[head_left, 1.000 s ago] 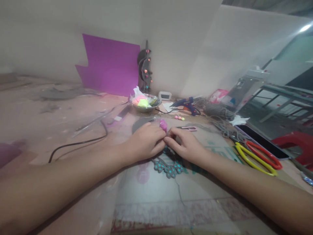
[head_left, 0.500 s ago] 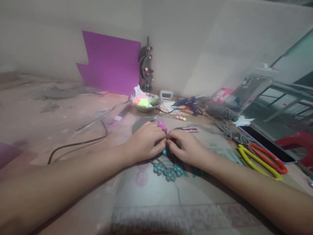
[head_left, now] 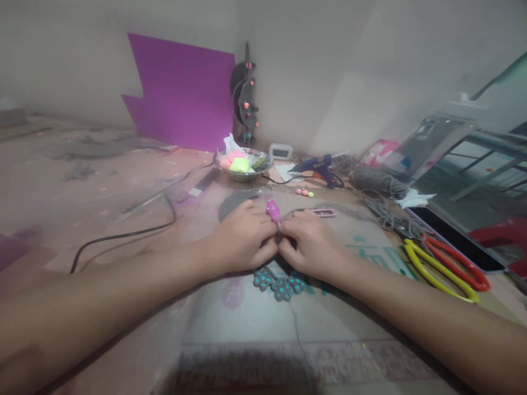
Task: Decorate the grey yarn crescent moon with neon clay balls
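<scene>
My left hand (head_left: 246, 237) and my right hand (head_left: 309, 242) meet fingertip to fingertip over the board (head_left: 242, 329). Both are closed in a pinch; what they hold between them is small and hidden by the fingers. Just behind the fingertips sits a magenta lump (head_left: 272, 210) that looks like clay. Below the hands lie grey flower shapes with turquoise dots (head_left: 282, 288). A dark grey disc (head_left: 230, 204) shows partly behind my left hand. Beyond my right hand are small pink-handled thread snips (head_left: 324, 213).
A metal bowl (head_left: 242, 176) of bright clay stands behind, near a blue glue gun (head_left: 316, 165) and several small coloured balls (head_left: 304, 192). At right are grey yarn (head_left: 376, 182), red-and-yellow-handled scissors (head_left: 432, 274) and a phone (head_left: 453, 236). A black cable (head_left: 127, 240) crosses the left side.
The view has tilted and shifted slightly. Both hands stay together in a pinch, and the gap between them over the flower shapes is now narrower, covering a turquoise spot seen before.
</scene>
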A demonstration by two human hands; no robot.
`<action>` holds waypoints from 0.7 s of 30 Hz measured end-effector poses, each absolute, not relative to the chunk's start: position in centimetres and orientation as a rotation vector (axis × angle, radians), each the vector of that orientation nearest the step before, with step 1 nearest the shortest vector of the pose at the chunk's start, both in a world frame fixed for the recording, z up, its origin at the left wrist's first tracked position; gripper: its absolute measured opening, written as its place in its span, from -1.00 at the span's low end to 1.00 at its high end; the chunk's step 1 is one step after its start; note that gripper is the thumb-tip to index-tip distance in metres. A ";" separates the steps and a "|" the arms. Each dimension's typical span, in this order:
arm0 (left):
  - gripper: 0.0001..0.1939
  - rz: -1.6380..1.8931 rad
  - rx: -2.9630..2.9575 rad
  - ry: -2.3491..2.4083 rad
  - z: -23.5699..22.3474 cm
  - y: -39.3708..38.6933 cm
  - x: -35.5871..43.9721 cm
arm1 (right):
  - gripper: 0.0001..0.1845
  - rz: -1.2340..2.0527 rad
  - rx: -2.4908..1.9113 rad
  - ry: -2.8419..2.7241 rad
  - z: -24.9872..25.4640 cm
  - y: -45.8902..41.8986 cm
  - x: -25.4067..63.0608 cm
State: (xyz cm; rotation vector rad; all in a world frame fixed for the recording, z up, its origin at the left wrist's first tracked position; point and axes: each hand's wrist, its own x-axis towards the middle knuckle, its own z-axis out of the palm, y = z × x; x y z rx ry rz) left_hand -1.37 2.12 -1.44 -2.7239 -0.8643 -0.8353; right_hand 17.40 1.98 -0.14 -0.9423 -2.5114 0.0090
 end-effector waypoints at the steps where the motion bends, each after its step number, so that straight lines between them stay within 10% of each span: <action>1: -0.81 -0.837 -2.728 -0.878 -1.4 2.1 -1.3 | -0.82 0.012 -0.952 -2.508 -0.2 2.0 17.4; 21: -0.76 -0.882 -2.963 -0.819 -1.0 2.3 -2.0 | -0.79 0.287 -0.883 -2.505 0.0 1.7 18.3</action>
